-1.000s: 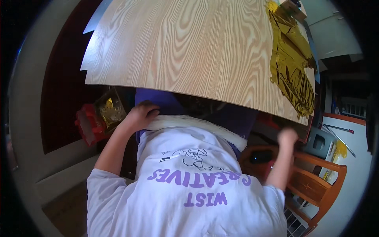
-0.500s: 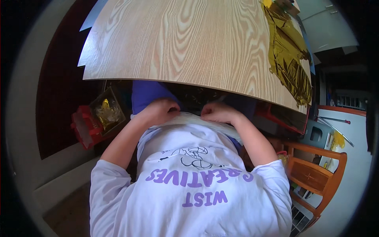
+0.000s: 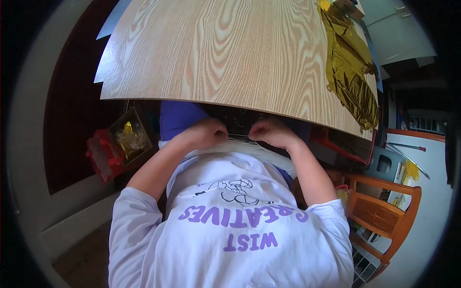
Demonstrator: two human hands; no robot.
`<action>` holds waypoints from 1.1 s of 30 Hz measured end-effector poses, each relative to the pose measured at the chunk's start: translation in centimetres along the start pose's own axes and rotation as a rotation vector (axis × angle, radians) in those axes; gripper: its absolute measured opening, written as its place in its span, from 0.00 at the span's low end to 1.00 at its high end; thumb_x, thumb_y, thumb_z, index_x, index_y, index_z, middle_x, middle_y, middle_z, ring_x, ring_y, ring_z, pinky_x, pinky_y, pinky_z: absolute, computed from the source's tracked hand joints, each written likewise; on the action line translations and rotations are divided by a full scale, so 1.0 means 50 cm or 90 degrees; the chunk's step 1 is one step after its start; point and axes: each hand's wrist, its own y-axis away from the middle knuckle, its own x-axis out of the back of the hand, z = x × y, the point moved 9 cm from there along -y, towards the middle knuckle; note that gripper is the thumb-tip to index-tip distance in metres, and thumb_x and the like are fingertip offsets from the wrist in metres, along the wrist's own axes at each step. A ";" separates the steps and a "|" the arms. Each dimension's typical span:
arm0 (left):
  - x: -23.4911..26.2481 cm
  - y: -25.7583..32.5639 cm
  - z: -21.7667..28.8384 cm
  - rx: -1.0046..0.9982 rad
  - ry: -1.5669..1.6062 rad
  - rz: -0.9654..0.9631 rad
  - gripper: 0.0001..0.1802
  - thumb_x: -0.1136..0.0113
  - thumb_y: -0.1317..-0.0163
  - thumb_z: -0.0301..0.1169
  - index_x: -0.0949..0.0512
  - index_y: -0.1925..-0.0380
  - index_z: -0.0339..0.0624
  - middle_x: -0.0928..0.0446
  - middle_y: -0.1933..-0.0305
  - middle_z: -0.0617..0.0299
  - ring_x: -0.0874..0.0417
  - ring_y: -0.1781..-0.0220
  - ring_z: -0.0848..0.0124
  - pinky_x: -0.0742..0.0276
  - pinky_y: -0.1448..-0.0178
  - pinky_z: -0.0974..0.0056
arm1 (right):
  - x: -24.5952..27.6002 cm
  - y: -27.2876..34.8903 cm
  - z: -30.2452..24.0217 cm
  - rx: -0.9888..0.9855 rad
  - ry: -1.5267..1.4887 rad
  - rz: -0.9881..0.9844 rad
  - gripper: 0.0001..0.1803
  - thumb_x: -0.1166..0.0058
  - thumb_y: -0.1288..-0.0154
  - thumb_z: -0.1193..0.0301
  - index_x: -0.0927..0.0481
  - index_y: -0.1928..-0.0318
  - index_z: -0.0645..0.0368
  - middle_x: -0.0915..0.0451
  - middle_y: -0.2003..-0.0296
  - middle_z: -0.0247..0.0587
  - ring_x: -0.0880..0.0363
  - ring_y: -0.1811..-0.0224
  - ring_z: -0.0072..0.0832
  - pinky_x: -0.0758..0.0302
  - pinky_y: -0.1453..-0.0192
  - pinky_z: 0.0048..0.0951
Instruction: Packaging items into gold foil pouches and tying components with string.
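Observation:
Over my lap, just below the table's front edge, lies a bundle of thin whitish strands (image 3: 261,151). My left hand (image 3: 209,133) is closed in a pinch at its upper edge, palm side hidden. Facing it, my right hand (image 3: 271,132) is also pinched, thumb against fingers. A fine pale strand seems to run across the small gap between both hands. How many strands each hand grips is too small to tell.
A wood-grain table (image 3: 216,57) overhangs my knees. Crumpled gold foil (image 3: 353,72) drapes along its right side. To the left, an open box (image 3: 130,137) holding gold and clear scraps stands by a red container (image 3: 103,156). A wooden chair (image 3: 384,216) stands at right.
My left hand has shifted to the right, and the gap between my hands is narrower. My right hand has moved slightly, its fingers raised a little.

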 end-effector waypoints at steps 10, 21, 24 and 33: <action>0.076 0.052 0.200 -0.180 -0.055 0.170 0.08 0.36 0.48 0.30 0.17 0.68 0.40 0.22 0.66 0.54 0.20 0.61 0.55 0.25 0.55 0.56 | 0.014 0.098 -0.115 0.049 -0.177 0.165 0.06 0.40 0.40 0.73 0.20 0.65 0.62 0.20 0.70 0.32 0.24 0.65 0.17 0.26 0.58 0.23; 0.319 0.215 0.523 -0.453 -0.338 0.366 0.09 0.33 0.59 0.23 0.20 0.75 0.42 0.28 0.71 0.63 0.25 0.68 0.64 0.30 0.62 0.61 | 0.033 0.171 -0.394 0.403 -0.639 -0.039 0.21 0.59 0.24 0.56 0.26 0.48 0.61 0.27 0.68 0.28 0.30 0.68 0.14 0.33 0.62 0.18; 0.389 0.251 0.487 -0.355 -0.260 0.471 0.05 0.34 0.54 0.19 0.19 0.75 0.38 0.27 0.76 0.61 0.26 0.73 0.64 0.31 0.65 0.62 | 0.111 0.196 -0.394 0.315 -0.315 0.145 0.16 0.52 0.26 0.60 0.21 0.61 0.60 0.25 0.73 0.30 0.27 0.70 0.18 0.31 0.64 0.20; 0.322 0.214 0.335 -0.298 0.656 0.463 0.06 0.44 0.37 0.22 0.18 0.70 0.35 0.26 0.70 0.61 0.27 0.68 0.74 0.35 0.65 0.68 | 0.010 0.209 -0.420 0.535 -0.061 0.339 0.01 0.46 0.36 0.77 0.23 0.64 0.61 0.25 0.72 0.40 0.22 0.72 0.36 0.25 0.66 0.34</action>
